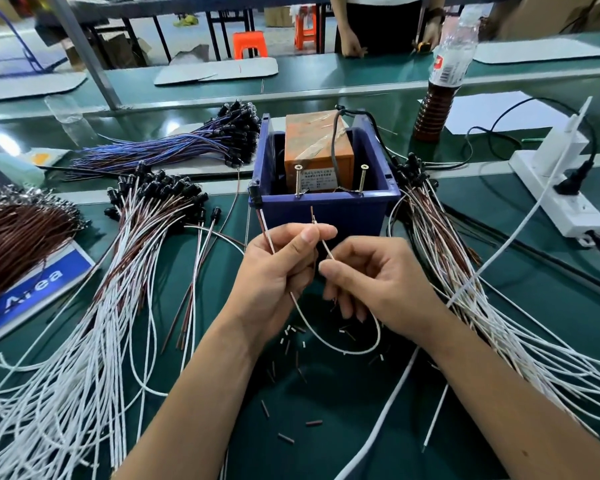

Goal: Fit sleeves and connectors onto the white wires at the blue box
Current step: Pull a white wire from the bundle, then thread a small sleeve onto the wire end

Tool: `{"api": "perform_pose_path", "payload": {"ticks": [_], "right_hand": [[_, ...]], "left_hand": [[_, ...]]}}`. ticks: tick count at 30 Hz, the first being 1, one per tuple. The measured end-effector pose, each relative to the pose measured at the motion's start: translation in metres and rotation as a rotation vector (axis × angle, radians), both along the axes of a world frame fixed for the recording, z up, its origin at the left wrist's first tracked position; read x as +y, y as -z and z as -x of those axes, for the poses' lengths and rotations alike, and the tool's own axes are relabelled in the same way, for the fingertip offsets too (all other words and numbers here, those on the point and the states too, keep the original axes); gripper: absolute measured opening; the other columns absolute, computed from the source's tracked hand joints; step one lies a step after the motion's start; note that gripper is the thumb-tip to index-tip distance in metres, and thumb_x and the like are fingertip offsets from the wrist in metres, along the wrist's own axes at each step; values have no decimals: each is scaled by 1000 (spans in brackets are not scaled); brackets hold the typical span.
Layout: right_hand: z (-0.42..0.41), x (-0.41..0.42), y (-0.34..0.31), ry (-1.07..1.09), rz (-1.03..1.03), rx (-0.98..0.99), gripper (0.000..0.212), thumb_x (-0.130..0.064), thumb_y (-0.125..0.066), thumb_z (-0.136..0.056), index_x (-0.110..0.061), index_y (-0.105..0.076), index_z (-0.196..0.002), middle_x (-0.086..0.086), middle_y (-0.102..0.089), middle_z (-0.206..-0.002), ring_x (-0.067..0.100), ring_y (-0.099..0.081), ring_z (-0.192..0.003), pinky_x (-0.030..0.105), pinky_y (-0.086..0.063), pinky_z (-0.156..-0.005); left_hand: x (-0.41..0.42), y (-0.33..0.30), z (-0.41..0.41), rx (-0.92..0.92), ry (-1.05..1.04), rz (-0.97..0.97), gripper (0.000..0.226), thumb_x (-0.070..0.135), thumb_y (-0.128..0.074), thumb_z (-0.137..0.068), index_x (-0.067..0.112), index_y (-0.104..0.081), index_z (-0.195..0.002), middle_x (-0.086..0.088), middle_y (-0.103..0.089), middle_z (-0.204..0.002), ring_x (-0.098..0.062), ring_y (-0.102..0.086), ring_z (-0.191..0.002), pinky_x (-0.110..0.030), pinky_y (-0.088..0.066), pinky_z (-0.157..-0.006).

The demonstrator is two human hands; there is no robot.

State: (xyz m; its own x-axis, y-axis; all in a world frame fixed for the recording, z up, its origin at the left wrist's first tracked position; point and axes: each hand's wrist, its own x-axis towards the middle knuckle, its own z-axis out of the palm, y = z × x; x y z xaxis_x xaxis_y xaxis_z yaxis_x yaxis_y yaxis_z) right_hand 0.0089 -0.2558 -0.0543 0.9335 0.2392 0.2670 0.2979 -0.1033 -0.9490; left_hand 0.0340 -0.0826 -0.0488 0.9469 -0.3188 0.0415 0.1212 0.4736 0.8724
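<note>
My left hand (pixel 280 263) pinches a white wire (pixel 329 345) between thumb and forefinger, its bare tip pointing up just in front of the blue box (pixel 326 211). A second white and brown wire (pixel 266 233) also runs up through that hand. My right hand (pixel 368 282) pinches the same white wire a little lower, and the wire loops down below both hands. The blue box holds an orange block (pixel 317 150) with two upright screws (pixel 330 180). Short brown and white sleeve pieces (pixel 293 344) lie scattered on the green mat under my wrists.
Bundles of white and brown wires with black connectors lie at left (pixel 146 244) and right (pixel 440 244). A blue wire bundle (pixel 174 147) is at back left, a bottle (pixel 442 84) and a white power strip (pixel 555 188) at right. A person stands across the bench.
</note>
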Motion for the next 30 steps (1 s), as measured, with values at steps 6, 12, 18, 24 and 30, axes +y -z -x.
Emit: {"api": "perform_pose_path", "payload": {"ticks": [6, 12, 18, 24, 30], "right_hand": [[0, -1, 1, 202, -82, -113, 22, -15, -64, -104, -10, -72, -84, 8, -64, -60, 15, -54, -43, 20, -41, -43], [-2, 2, 5, 503, -33, -259, 24, -17, -51, -110, -15, -71, -123, 2, -66, -69, 18, -53, -47, 33, -45, -46], [-7, 8, -1, 617, -128, -276, 24, -12, -48, -109, -19, -64, -127, 3, -69, -73, 18, -54, -41, 31, -44, -42], [-23, 16, -13, 791, -202, -243, 21, -9, -52, -101, -20, -70, -102, -5, -69, -77, 13, -61, -62, 29, -48, -58], [-21, 27, -10, 922, -148, -314, 16, -17, -60, -105, -14, -76, -109, -6, -71, -79, 7, -67, -69, 17, -50, -65]], "left_hand": [[-1, -3, 1, -103, -114, -13, 11, 17, -70, -87, 12, -80, -83, -10, -75, -106, -1, -34, -49, -12, -27, -44], [-5, -5, -1, -182, -256, 30, 18, 30, -75, -81, 13, -81, -88, -7, -71, -72, -3, -32, -45, -13, -30, -43], [-10, -9, -6, -226, -527, -28, 8, 21, -80, -85, 18, -73, -81, -12, -74, -75, -6, -38, -43, -18, -30, -43], [-13, -10, -14, -278, -745, -159, 14, 18, -76, -91, 17, -69, -79, -10, -75, -76, -12, -53, -52, -25, -39, -53], [-16, 0, -10, -284, -793, -219, 6, 15, -69, -89, 19, -73, -86, -7, -78, -81, -13, -62, -62, -29, -45, -63]]}}
